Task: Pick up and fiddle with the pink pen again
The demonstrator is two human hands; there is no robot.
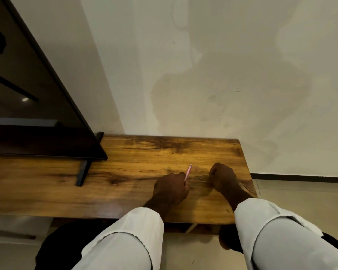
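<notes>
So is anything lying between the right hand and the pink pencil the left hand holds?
Nothing visible does. The left hand grips the pencil, tip end hidden in the fingers. The right hand, curled into a fist, rests on the table, with only bare wood between it and the pencil.

You've got two bare hands in view — left hand (171,187) and right hand (223,177), no gloves, rings or watch visible. Both forearms bare approx. to mid-forearm. Above that, white long sleeves: left sleeve (129,240) and right sleeve (277,230), loose fabric w/ a raw, slightly frayed cuff edge — each shows a seam line curving across it. Dark clothing shows below the sleeves.
</notes>
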